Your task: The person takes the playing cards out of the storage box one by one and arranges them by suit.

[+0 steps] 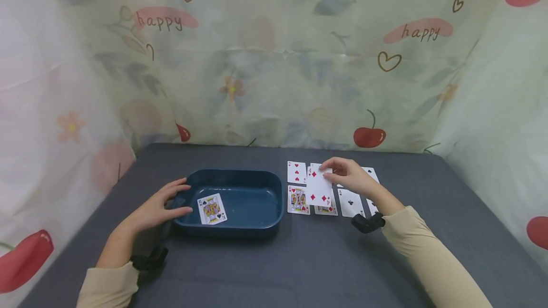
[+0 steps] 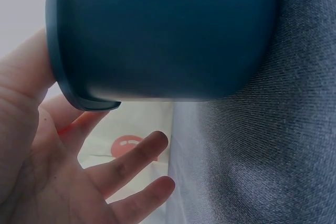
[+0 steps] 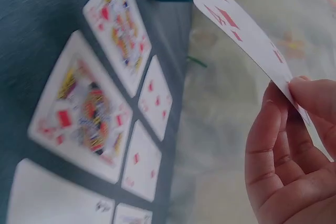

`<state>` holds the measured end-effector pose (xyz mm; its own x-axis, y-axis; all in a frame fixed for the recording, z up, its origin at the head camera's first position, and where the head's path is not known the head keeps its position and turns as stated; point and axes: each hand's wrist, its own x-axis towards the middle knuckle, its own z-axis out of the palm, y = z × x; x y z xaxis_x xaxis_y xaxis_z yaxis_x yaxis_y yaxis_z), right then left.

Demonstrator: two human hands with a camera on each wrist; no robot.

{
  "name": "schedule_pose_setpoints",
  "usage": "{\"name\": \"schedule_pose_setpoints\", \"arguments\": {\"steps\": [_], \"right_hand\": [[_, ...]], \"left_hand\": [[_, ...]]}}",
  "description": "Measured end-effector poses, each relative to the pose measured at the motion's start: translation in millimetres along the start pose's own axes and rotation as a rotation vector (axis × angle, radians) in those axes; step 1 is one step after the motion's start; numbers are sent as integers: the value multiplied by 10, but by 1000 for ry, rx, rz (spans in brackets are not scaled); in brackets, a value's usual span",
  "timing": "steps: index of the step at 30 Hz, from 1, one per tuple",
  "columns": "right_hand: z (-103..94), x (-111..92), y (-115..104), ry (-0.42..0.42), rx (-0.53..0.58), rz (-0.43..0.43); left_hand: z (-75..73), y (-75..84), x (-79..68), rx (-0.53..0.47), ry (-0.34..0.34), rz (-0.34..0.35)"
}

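My left hand (image 1: 160,205) lies over the left end of a blue tray (image 1: 269,225), its thumb and forefingers reaching over the rim. In the left wrist view, the other two fingers (image 2: 134,163) extend outside the tray wall. A black-suited king card (image 1: 211,209) lies face up inside the tray. Between thumb and fingers, my right hand (image 1: 347,175) pinches a four of diamonds (image 1: 318,187), raised above rows of face-up cards. Beneath and around it are a king of hearts (image 3: 119,32), a king of diamonds (image 3: 86,108) and a three of hearts (image 1: 297,172).
Right of the tray, a clubs card (image 1: 351,202) lies in the near row, with more cards partly hidden by the right hand and wrist. Dark grey cloth (image 1: 278,274) covers the table. Printed curtains (image 1: 278,108) rise behind and at both sides.
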<state>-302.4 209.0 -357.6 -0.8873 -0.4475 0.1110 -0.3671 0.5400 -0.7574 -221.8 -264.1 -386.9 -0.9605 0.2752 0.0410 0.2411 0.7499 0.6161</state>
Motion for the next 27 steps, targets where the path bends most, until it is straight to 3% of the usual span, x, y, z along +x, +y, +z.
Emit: {"name": "schedule_pose_setpoints", "arguments": {"steps": [5, 12, 22, 27], "right_hand": [[-7, -108, 148, -37, -6, 53], [17, -263, 271, -171, 13, 61], [117, -357, 435, -328, 79, -22], [174, -385, 473, -349, 10, -27]], "left_hand": [[-3, 17, -3, 3, 3, -1], [-2, 17, -3, 2, 2, -5], [0, 17, 0, -2, -3, -20], [4, 17, 1, 4, 0, -22]]}}
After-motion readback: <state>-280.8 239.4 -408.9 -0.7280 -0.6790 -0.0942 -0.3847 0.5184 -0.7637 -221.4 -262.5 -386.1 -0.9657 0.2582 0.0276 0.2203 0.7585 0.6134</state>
